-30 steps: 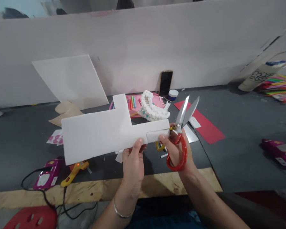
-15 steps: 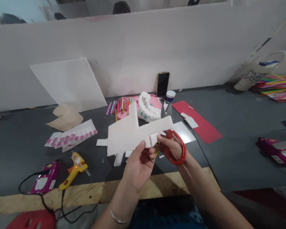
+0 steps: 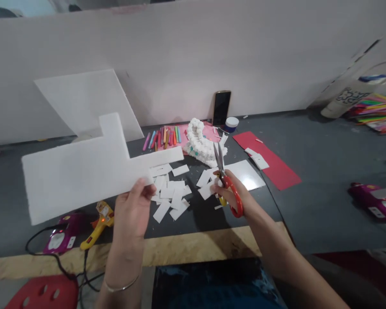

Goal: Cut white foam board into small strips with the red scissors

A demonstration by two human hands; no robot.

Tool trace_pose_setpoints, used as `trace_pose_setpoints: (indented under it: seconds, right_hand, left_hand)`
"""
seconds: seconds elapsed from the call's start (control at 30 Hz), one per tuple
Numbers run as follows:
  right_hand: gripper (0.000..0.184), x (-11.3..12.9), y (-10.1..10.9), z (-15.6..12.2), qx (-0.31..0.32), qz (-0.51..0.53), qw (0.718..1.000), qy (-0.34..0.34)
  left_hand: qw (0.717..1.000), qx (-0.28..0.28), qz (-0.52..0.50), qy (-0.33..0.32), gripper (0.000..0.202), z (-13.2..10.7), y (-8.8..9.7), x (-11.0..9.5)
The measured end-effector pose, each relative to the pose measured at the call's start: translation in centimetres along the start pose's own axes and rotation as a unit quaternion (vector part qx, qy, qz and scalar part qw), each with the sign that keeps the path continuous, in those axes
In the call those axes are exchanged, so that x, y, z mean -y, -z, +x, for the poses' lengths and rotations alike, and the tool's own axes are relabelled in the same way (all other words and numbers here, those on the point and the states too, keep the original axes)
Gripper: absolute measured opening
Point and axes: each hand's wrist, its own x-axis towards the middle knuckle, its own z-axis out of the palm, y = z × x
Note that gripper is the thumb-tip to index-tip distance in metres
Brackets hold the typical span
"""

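Directions: 12 o'clock faces the wall (image 3: 260,64). The left hand (image 3: 133,210) clamps the sheet (image 3: 73,171) by its lower edge, thumb on the near face. The sheet is raised above the table (image 3: 324,171). Its long axis runs from between 8 and 9 o'clock to between 2 and 3; the wide part lies toward 9 o'clock from the left fingers, the narrow strip toward 2. The left hand is the nearer one to the sheet.

The right hand (image 3: 240,189) grips the scissors (image 3: 227,181), blades toward 11 o'clock, tips just beside and apart from the strip's end. Its thumb meets a loose piece (image 3: 206,191); whether this is pinched cannot be told. The pile (image 3: 176,189) lies between both hands. The glue gun (image 3: 98,227) lies at 8 o'clock from the left hand.
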Motion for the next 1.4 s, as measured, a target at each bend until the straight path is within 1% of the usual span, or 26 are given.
trace_pose_setpoints:
  seconds: [0.07,0.17,0.23,0.3,0.33,0.4,0.47,0.5,0.6,0.67,0.77,0.83,0.93,1.0,1.03,1.1,1.17,1.23,1.3,1.37,1.4]
  right_hand:
    - [0.037,0.3,-1.2,0.0,0.034,-0.02,0.999,0.008]
    - [0.031,1.1,-2.7,0.8,0.083,-0.072,0.993,0.036]
    - [0.03,1.8,-2.7,1.7,0.088,-0.117,0.988,0.051]
    - [0.03,2.2,-1.8,2.6,0.084,-0.19,0.976,0.062]
    - [0.03,2.4,-1.2,3.0,0.078,-0.239,0.966,0.065]
    - [0.027,2.7,-0.1,3.6,0.06,-0.347,0.934,0.065]
    - [0.025,2.7,0.3,3.8,0.048,-0.424,0.902,0.063]
    - [0.026,2.6,0.1,3.9,0.05,-0.445,0.892,0.063]
    - [0.027,2.1,-1.2,4.1,0.067,-0.482,0.871,0.068]
    - [0.027,1.7,-2.2,4.3,0.08,-0.491,0.864,0.073]
    - [0.026,1.2,-3.1,4.3,0.091,-0.489,0.864,0.079]
    - [0.027,1.2,-3.0,4.0,0.089,-0.482,0.868,0.084]
    - [0.032,1.7,-1.6,3.1,0.065,-0.463,0.88,0.089]
    - [0.037,1.9,0.3,2.4,0.036,-0.455,0.885,0.093]
    - [0.039,1.7,1.4,2.0,0.025,-0.462,0.881,0.098]
    - [0.041,0.8,3.7,1.4,0.02,-0.493,0.863,0.113]
    - [0.037,-0.5,5.9,0.8,0.037,-0.528,0.839,0.126]
    - [0.037,-1.8,7.5,0.3,0.051,-0.546,0.827,0.124]
    - [0.046,-2.3,8.4,-0.2,0.067,-0.56,0.816,0.122]
    - [0.055,-1.6,8.7,-0.6,0.083,-0.59,0.795,0.113]
    - [0.056,-0.8,8.7,-0.8,0.087,-0.608,0.784,0.095]
  left_hand:
    - [1.0,-0.008,0.0,0.005,0.027,0.6,1.2,-0.1]
    - [1.0,-0.017,-0.009,0.017,0.03,0.6,2.2,0.0]
    - [0.999,-0.02,-0.011,0.022,0.03,0.4,2.6,0.0]
    - [1.0,-0.019,-0.008,0.022,0.029,0.3,2.9,0.0]
    - [1.0,-0.018,-0.004,0.022,0.029,0.2,3.1,0.0]
    - [0.999,-0.019,0.007,0.026,0.03,0.1,3.3,0.2]
    - [0.999,-0.018,0.027,0.037,0.03,0.0,3.5,0.6]
    - [0.998,-0.015,0.038,0.041,0.03,0.0,3.6,0.8]
    - [0.997,-0.009,0.065,0.052,0.029,-0.3,3.6,1.8]
    - [0.996,-0.009,0.073,0.055,0.029,-0.5,3.6,2.4]
    - [0.995,-0.004,0.087,0.051,0.03,-1.0,3.3,3.1]
    - [0.994,0.004,0.1,0.049,0.03,-1.2,3.1,3.5]
    - [0.993,0.002,0.105,0.049,0.032,-1.3,3.0,3.7]
    - [0.994,-0.017,0.1,0.046,0.033,-1.1,3.1,3.8]
    - [0.994,-0.032,0.096,0.042,0.034,-0.9,3.2,3.7]
    - [0.994,-0.06,0.085,0.028,0.034,-0.7,3.4,3.6]
    - [0.994,-0.083,0.072,0.014,0.035,-0.6,3.3,3.6]
    - [0.994,-0.092,0.064,0.011,0.038,-0.6,3.1,3.8]
    - [0.994,-0.089,0.063,0.018,0.037,-0.8,2.9,4.1]
    - [0.995,-0.079,0.063,0.027,0.036,-1.0,2.6,4.6]
    - [0.995,-0.074,0.062,0.03,0.035,-1.1,2.6,4.8]
